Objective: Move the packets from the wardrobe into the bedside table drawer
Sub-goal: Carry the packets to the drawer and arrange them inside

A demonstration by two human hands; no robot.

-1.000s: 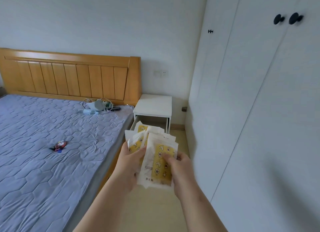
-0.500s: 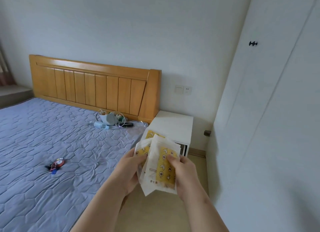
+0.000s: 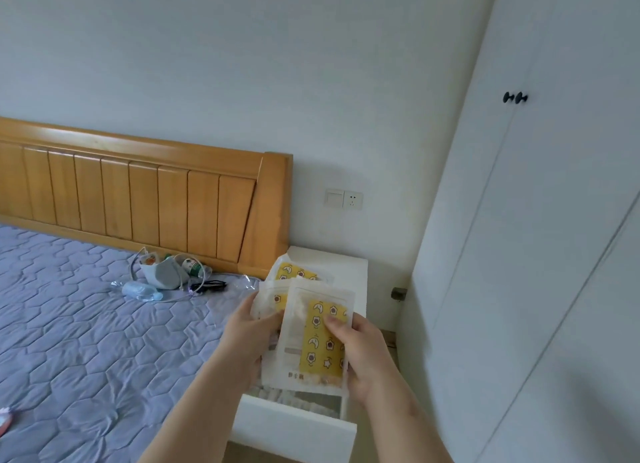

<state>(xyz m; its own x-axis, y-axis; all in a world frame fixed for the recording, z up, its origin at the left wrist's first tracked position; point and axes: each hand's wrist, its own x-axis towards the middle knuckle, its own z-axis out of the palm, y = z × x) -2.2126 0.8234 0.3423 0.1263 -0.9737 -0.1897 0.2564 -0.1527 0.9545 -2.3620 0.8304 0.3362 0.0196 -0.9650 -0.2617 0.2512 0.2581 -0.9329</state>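
Bedroom with a pale, bare wall at the back. Against that wall, a honey-coloured slatted wooden headboard (image 3: pixel 145 199) above a lavender quilted mattress (image 3: pixel 86 341); at the mattress's head end, a loose clutter of a grey-and-white pouch (image 3: pixel 164 272), a clear plastic bottle (image 3: pixel 140 291) on its side and a black cable (image 3: pixel 207 285). Right of the headboard, a white wall switch and socket (image 3: pixel 343 199), and below it a white bedside table (image 3: pixel 349 267) with its white drawer (image 3: pixel 294 428) pulled open toward the camera, with pale things inside, mostly hidden. Along the right edge, closed white wardrobe doors (image 3: pixel 536 254) with a pair of round black knobs (image 3: pixel 515 98). In front of the table top and above the open drawer, partly hiding both, a fanned stack of white packets (image 3: pixel 313 338) with yellow star-and-moon panels, held upright. Gripped on the left side by the left hand (image 3: pixel 247 334), thumb across the front and fingers behind; pinched on the right by the right hand (image 3: pixel 363 355), thumb pressed on the front packet's yellow panel. Both forearms bare, reaching up from the bottom edge.
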